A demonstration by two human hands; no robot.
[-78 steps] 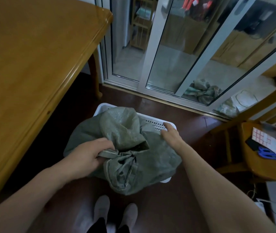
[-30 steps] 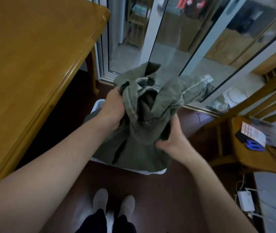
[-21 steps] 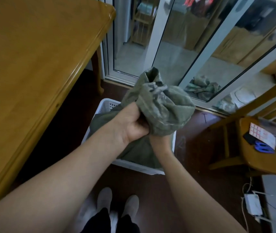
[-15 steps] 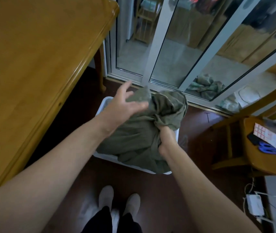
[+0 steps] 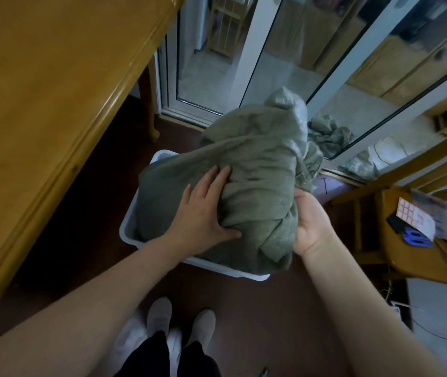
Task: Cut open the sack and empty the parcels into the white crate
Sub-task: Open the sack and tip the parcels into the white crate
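Note:
A grey-green woven sack [image 5: 255,170] lies bunched over the white crate [image 5: 128,225] on the dark floor and hides almost all of the crate's inside. My left hand [image 5: 203,216] rests flat on the sack's near left side, fingers straight and spread. My right hand [image 5: 312,221] grips the sack's twisted right end from beneath, palm up, fingers hidden in the fabric. No parcels show.
A wooden table [image 5: 40,104] fills the left. Sliding glass doors [image 5: 271,58] stand behind the crate. At the right, a wooden chair [image 5: 421,254] holds blue scissors [image 5: 416,238] and a sheet of labels [image 5: 415,217]. My feet [image 5: 179,322] stand just in front of the crate.
The sack was lifted and bunched above the crate, then came back down. My left hand let go and now lies flat on it; my right hand keeps holding the right end.

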